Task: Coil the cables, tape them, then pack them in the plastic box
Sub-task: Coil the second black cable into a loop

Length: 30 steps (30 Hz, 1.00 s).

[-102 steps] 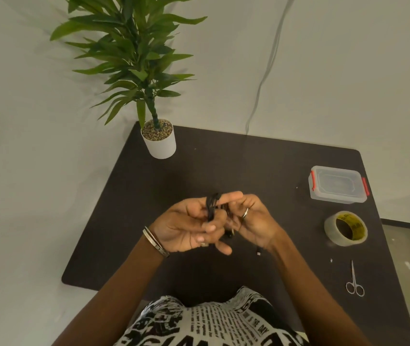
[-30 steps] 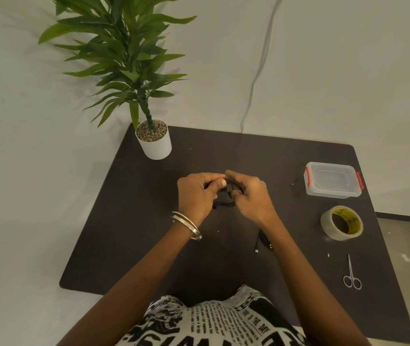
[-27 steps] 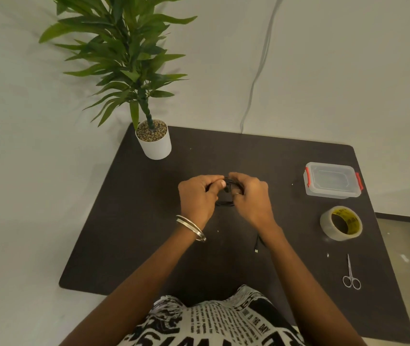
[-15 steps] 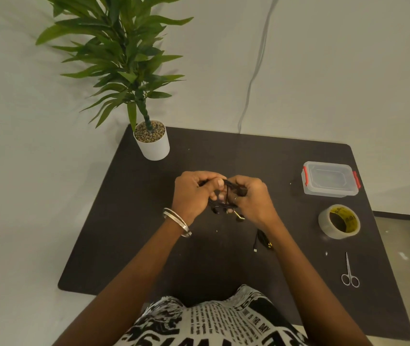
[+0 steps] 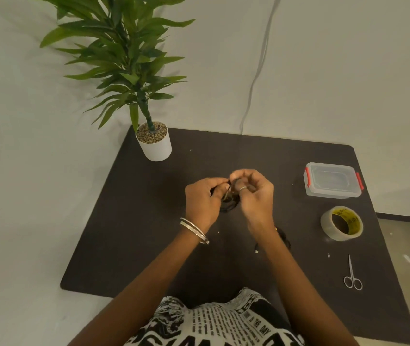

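A small black cable coil (image 5: 228, 205) is held above the middle of the dark table (image 5: 129, 233). My left hand (image 5: 202, 202) and my right hand (image 5: 254, 194) both pinch it from either side, and fingers hide most of it. A second black cable (image 5: 284, 239) lies on the table under my right forearm, with a small plug end (image 5: 256, 251) showing. The clear plastic box (image 5: 332, 180) with red clips stands shut at the right. Nearer me sits a roll of clear tape (image 5: 341, 223).
Small scissors (image 5: 352, 275) lie at the table's right front. A potted plant in a white pot (image 5: 154, 142) stands at the back left corner. A grey cord (image 5: 256, 71) hangs down the wall behind the table.
The hands lowered the coil to the table a second ago, then lifted it again. Now both hands hold it slightly higher and closer together, fingers working at its top.
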### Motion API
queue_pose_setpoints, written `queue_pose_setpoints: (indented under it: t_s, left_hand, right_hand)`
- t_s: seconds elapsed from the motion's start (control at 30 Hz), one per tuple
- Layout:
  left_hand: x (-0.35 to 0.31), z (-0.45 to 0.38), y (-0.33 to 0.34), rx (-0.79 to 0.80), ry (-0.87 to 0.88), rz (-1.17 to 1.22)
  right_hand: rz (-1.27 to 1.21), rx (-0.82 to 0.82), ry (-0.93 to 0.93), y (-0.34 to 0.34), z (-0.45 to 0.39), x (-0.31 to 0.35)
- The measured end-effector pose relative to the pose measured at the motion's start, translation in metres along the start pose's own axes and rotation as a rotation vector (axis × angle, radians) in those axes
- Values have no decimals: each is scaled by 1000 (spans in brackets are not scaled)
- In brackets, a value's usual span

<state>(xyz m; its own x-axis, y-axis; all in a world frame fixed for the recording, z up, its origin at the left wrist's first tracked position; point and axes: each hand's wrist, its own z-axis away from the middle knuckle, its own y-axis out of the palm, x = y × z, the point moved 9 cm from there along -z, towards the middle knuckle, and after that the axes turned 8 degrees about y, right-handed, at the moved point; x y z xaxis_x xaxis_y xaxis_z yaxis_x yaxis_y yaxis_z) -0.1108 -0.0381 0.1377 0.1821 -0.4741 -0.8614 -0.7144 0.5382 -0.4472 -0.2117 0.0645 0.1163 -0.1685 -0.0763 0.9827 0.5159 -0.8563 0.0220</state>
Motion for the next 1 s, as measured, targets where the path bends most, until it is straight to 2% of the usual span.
queue_pose_setpoints:
  t_s: [0.07, 0.1, 0.13, 0.2, 0.27, 0.3, 0.43, 0.6, 0.67, 0.73, 0.8, 0.87, 0.93, 1.0]
  left_hand:
    - [4, 2, 0, -12, -30, 12]
    - [4, 2, 0, -9, -34, 25]
    - [3, 2, 1, -2, -31, 34]
    - [2, 0, 2, 2, -44, 43]
    - [9, 1, 2, -19, -130, 112]
    - [15, 1, 1, -42, -181, 163]
    - [31, 3, -2, -95, -303, 395]
    - [37, 5, 1, -100, -386, 576]
    - [36, 4, -1, -105, -390, 607]
    - [35, 2, -5, -108, -386, 619]
    - [36, 0, -6, -102, -386, 622]
    - [37, -1, -6, -83, -399, 616]
    - [40, 1, -4, -66, -433, 623]
    - [47, 5, -2, -66, -493, 619]
  right_hand:
    - [274, -21, -254, 4, 6, 21]
    - [228, -15, -231, 3, 5, 22]
    - [86, -8, -124, 1, 4, 17]
    - [-264, 65, 244, 4, 0, -9]
    - [-444, 199, 515, 15, 4, -30]
    - [-510, 245, 583, 17, 7, -34]
    - [-659, 271, 617, 10, 7, -39]
    - [-570, 259, 751, 9, 15, -56]
    - [-521, 180, 792, 2, 16, -64]
    - [-383, 0, 677, -17, 9, -62]
    - [-171, -72, 374, -29, 0, -35]
    - [-45, 82, 151, -15, -1, -9]
    - [47, 238, 108, 3, 1, -8]
    - [84, 269, 117, 11, 3, -16]
